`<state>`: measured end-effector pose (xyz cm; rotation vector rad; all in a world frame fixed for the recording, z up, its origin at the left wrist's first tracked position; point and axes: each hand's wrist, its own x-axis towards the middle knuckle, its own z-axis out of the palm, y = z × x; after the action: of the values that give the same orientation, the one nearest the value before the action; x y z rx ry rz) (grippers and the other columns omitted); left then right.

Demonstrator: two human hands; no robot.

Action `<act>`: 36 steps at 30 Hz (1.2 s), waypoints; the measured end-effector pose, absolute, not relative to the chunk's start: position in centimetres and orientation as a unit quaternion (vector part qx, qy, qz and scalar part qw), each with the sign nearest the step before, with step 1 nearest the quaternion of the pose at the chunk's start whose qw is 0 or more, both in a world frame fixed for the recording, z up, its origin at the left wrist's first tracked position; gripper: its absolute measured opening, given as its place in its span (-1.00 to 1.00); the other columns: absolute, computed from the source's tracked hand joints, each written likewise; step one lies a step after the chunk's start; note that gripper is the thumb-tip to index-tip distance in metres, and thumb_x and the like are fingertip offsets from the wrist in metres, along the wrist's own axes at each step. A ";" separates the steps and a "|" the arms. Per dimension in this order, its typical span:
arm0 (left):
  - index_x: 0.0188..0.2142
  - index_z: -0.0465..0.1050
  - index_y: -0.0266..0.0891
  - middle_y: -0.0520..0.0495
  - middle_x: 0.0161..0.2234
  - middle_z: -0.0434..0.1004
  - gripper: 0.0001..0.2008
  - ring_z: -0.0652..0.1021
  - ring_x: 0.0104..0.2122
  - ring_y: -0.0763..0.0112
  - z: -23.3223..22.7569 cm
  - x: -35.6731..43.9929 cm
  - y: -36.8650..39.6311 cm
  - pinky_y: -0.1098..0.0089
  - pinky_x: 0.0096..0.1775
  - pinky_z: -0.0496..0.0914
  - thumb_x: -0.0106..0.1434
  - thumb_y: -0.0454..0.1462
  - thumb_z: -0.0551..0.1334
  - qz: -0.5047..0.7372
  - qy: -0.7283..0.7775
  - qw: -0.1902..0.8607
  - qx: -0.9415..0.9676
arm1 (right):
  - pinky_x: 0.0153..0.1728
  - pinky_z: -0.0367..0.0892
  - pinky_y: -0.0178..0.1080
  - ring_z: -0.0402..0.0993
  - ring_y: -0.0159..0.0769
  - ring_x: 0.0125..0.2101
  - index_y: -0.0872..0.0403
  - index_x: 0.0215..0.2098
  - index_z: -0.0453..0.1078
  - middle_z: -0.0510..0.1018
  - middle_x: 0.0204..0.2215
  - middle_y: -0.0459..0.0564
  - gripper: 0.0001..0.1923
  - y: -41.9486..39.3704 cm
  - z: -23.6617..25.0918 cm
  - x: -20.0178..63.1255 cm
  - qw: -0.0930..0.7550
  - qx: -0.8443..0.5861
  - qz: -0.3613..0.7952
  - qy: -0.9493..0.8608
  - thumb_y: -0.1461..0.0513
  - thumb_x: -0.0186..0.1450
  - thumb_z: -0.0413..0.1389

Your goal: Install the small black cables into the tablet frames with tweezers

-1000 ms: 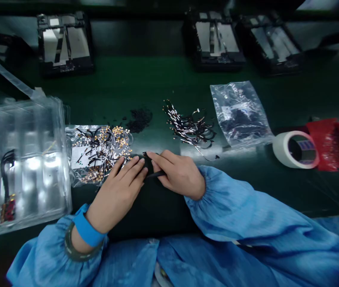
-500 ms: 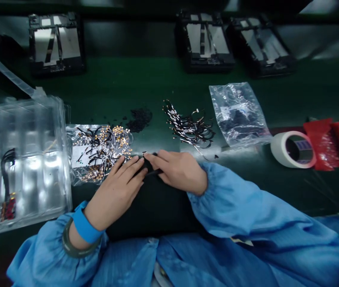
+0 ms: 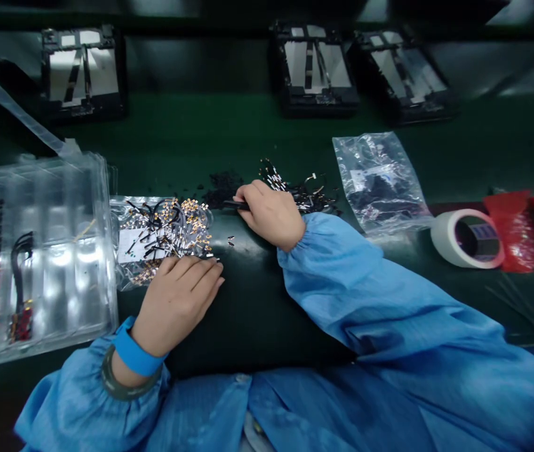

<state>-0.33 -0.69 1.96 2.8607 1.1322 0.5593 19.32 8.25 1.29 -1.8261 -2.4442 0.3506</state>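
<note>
My left hand (image 3: 179, 295), with a blue band and a dark ring at the wrist, lies low over the table with its fingers together. The small pale-and-dark end of a flex cable (image 3: 214, 258) shows at its fingertips; the rest is hidden under the hand. Black tweezers (image 3: 236, 204) are pinched in my right hand (image 3: 269, 210), their tips at a heap of tiny black pieces (image 3: 222, 187). Beside my left fingers, a loose pile of flex cables with gold ends (image 3: 172, 226) covers a clear bag. A couple of tiny pieces (image 3: 231, 241) lie between the hands.
A clear compartment tray (image 3: 66, 251) with cables stands at left. More flex cables (image 3: 314, 194) lie behind my right hand. Farther right are a plastic bag (image 3: 379, 182), a white tape roll (image 3: 445, 242) and red wrap (image 3: 511, 229). Black device housings (image 3: 316, 69) line the back.
My right hand has moved away from the left, forward to the heap of black pieces, with the tweezers. My left hand has drawn back slightly, uncovering tiny pieces on the table.
</note>
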 end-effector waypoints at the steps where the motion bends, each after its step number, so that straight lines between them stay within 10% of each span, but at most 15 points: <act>1: -0.14 0.48 -0.36 -0.11 -0.19 0.62 -0.83 0.52 -0.23 0.26 1.9 -0.3 -0.7 0.24 -0.25 0.32 0.31 -0.36 0.18 0.178 0.362 0.012 0.915 | -0.30 0.22 -0.25 0.46 -0.15 -0.15 0.12 -0.06 0.40 0.51 -0.11 0.11 -0.75 8.0 1.4 19.4 0.043 -0.589 0.130 -0.797 0.27 0.33 0.01; 12: -0.14 0.49 -0.34 -0.12 -0.18 0.61 -0.83 0.53 -0.20 0.21 2.2 -0.4 -0.6 0.20 -0.24 0.32 0.30 -0.36 0.18 0.168 0.401 -0.018 0.900 | -0.35 0.20 -0.30 0.40 -0.33 -0.42 0.11 -0.29 0.41 0.53 -0.41 -0.04 -0.83 6.7 1.6 20.5 0.133 -0.598 0.262 -0.746 0.17 0.29 0.06; 36: -0.07 0.46 -0.35 -0.22 0.01 0.53 -0.78 0.50 -0.03 0.14 1.8 -0.1 -0.9 0.12 -0.08 0.34 0.33 -0.36 0.12 0.140 0.409 0.018 0.902 | -0.28 0.27 -0.26 0.46 -0.24 -0.29 0.11 -0.23 0.44 0.54 -0.30 0.02 -0.80 7.1 1.3 21.1 0.133 -0.534 0.172 -0.817 0.15 0.31 0.09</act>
<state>-0.09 -0.86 1.77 2.8005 1.2688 0.4337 21.12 7.05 1.27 -1.5504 -2.3696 0.4976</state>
